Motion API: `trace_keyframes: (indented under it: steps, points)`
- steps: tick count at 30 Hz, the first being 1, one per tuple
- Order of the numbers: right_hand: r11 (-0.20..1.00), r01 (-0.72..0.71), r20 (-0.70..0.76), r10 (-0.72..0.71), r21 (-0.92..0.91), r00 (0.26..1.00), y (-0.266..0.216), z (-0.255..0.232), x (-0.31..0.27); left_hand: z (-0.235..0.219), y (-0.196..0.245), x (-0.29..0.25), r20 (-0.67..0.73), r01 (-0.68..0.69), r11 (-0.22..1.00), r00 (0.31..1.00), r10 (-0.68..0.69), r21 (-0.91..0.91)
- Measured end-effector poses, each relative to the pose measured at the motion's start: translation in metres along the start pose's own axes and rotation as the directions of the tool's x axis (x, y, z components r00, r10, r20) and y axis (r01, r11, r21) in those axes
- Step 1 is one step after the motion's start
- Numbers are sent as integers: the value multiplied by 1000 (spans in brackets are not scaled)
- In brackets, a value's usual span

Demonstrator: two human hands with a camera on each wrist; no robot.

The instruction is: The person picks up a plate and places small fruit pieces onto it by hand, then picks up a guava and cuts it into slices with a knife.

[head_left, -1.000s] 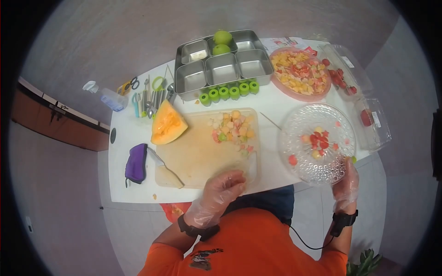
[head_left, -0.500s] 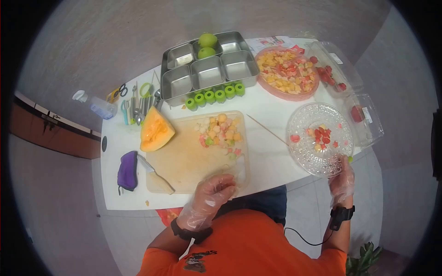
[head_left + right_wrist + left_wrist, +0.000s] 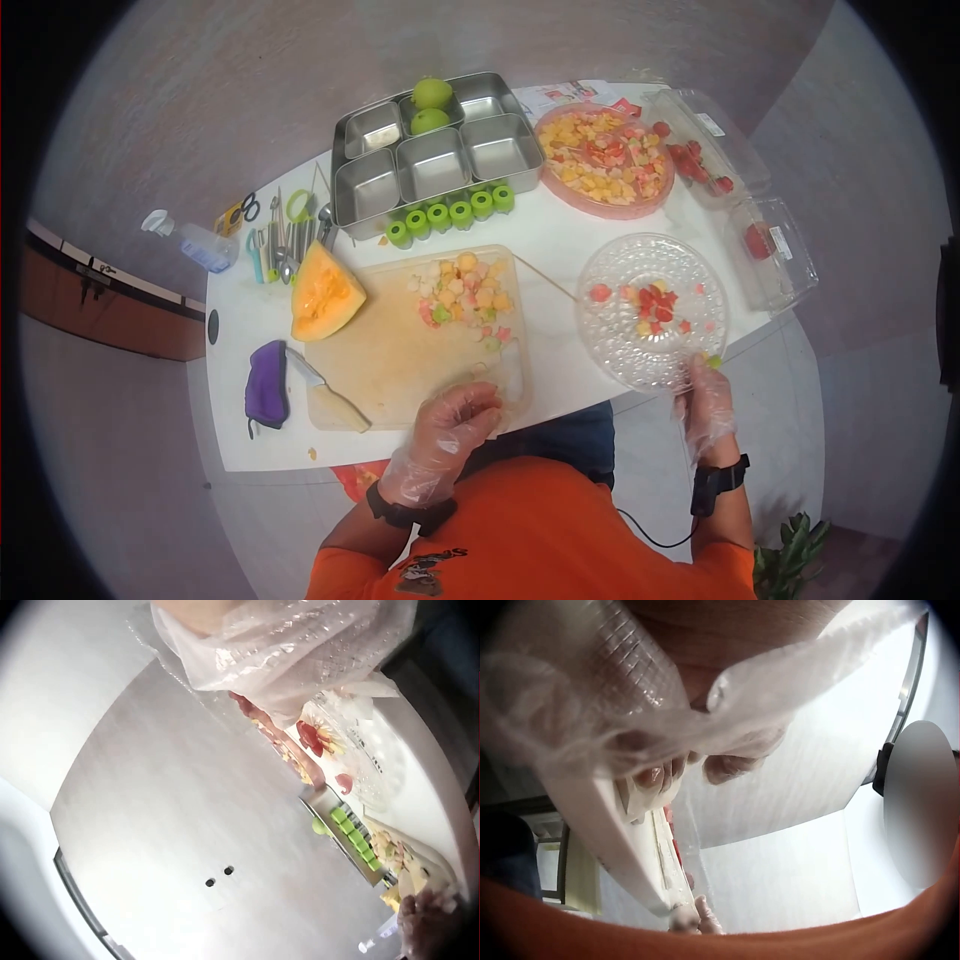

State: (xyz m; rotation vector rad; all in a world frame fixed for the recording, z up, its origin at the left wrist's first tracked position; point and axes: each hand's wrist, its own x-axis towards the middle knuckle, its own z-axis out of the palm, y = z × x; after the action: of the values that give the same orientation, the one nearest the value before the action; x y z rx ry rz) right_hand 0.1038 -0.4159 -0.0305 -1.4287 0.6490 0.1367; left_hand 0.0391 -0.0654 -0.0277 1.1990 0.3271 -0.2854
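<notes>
right hand (image 3: 705, 405) grips clear plate (image 3: 620, 270) rim.

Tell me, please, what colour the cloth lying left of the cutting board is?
The cloth is purple; it shows best in the head view, beside the cutting board.

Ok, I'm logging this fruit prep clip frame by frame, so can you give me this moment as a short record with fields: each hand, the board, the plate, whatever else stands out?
left hand: gloved, fingers curled on the near edge of the cutting board
right hand: gloved, grips the near rim of the clear glass plate
on the plate: a few red and yellow fruit pieces
on the board: melon wedge, heap of diced fruit, knife
behind the board: steel compartment tray with two green apples
</notes>
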Motion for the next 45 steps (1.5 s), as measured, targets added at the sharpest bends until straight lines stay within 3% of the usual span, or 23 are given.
trace_keyframes:
  steps: [5, 7, 10, 11, 12, 14, 16, 17, 19, 20, 22, 26, 29, 31, 32, 34, 38, 40, 45]
  points:
    - [992, -114, 62, 110, 51, 992, 4, 12, -17, 0, 3, -2, 17, -6, 999, 1000, 6, -34]
    - [952, -181, 167, 142, 247, 976, 0, 9, -20, 2, 1, 0, 29, -18, 999, 999, 19, -43]
    - [952, -119, 94, 95, 283, 991, -5, 1, -19, 10, 12, 4, 1, -26, 1000, 1000, 26, 18]
    - [954, -115, 99, 91, 275, 991, -5, -2, -16, 19, 28, 10, 204, -318, 795, 947, 247, 517]
    - [960, -59, 70, 41, 273, 997, -5, -7, -13, 26, 38, 16, 470, -551, 291, 828, 305, 782]
    - [965, -7, 60, -9, 264, 998, -5, -12, -7, 47, 15, 42, 646, -707, 17, 655, 392, 707]
    - [967, -12, -15, 17, 253, 1000, -7, -13, -1, 86, 45, 58, 764, -773, 87, 634, 118, 628]
    - [968, -10, 0, 10, 249, 1000, -7, -13, 1, 99, 34, 68, 757, -767, 80, 641, 129, 636]
    - [980, 53, -35, -48, 190, 998, -5, -17, 7, 112, 9, 95, 801, -777, -195, 584, 131, 599]
    - [980, 56, -26, -52, 188, 998, 0, -19, 14, 115, 13, 96, 797, -772, -200, 588, 138, 604]
    - [962, 86, -100, -62, 261, 993, 7, -24, 27, 124, 23, 100, 783, -771, -172, 621, 9, 613]
    - [968, 43, -55, -30, 248, 998, 2, -24, 26, 118, 29, 100, 783, -773, -189, 621, -31, 606]
    - [991, 23, 35, -28, 135, 999, -1, -18, 19, 101, 26, 93, 763, -755, -150, 647, -6, 639]
    - [999, 0, 54, 2, -41, 999, -8, -9, 11, 88, 31, 86, 709, -713, -189, 698, -97, 675]
    - [999, -4, 54, 6, -35, 999, -8, -4, 8, 81, 34, 82, 709, -713, -192, 698, -104, 674]
    - [966, -37, 100, 65, -256, 993, -8, 4, 4, 71, 41, 75, 627, -646, -165, 763, -158, 745]
    - [936, -88, 164, 152, -341, 975, -6, 19, -6, 57, 49, 64, 604, -620, -267, 783, -147, 738]
    - [923, -171, 203, 252, -345, 946, -15, 18, -6, 51, 45, 64, 685, -655, -277, 728, 21, 703]
    - [861, -244, 279, 393, -446, 876, -21, 18, -4, 42, 59, 61, 687, -671, -210, 726, 5, 711]
